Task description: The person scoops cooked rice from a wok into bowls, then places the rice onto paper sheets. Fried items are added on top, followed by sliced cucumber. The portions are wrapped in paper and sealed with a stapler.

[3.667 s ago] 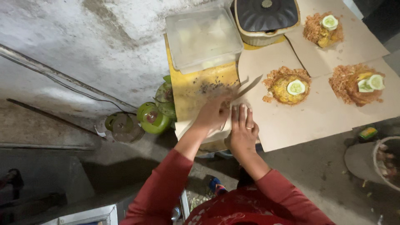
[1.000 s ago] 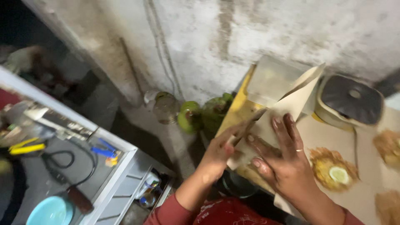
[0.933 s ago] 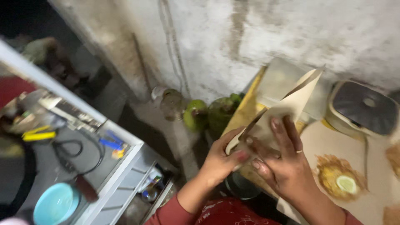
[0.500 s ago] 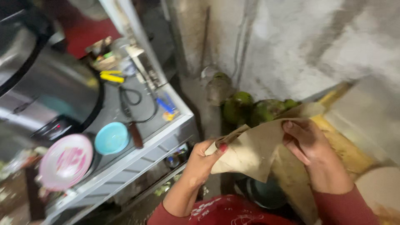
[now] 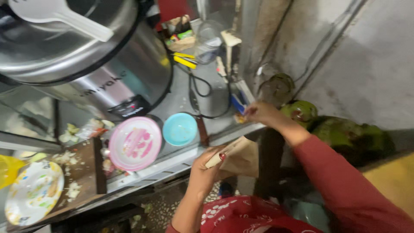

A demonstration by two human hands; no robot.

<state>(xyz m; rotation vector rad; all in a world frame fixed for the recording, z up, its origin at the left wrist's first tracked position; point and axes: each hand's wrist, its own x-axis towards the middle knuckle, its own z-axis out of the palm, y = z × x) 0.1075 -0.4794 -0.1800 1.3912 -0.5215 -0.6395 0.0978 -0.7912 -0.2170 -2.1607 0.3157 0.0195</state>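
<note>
- Nearest us, our left hand has its fingers clamped on a folded brown paper wrap, held low, just off the front edge of the steel bench.
- Our right hand reaches across to the bench's right edge; its fingers are pinched together on a small yellowish item, too blurred for us to identify.
- Step in hand, as we judge it: the wrap is held ready while something small is picked off the bench. The next move calls for bringing the two hands together without loosening the fold.
- On the bench, left of our hands: a small blue bowl, then a pink plate touching or nearly touching it.
- Lower left: a patterned plate on a dark board with scattered scraps.
- Behind the bowl: a black cable and yellow-handled tools.
- Farther back: a large steel rice cooker with a white paddle on its lid.
- Right of the bench, by the wall: green coconuts.
</note>
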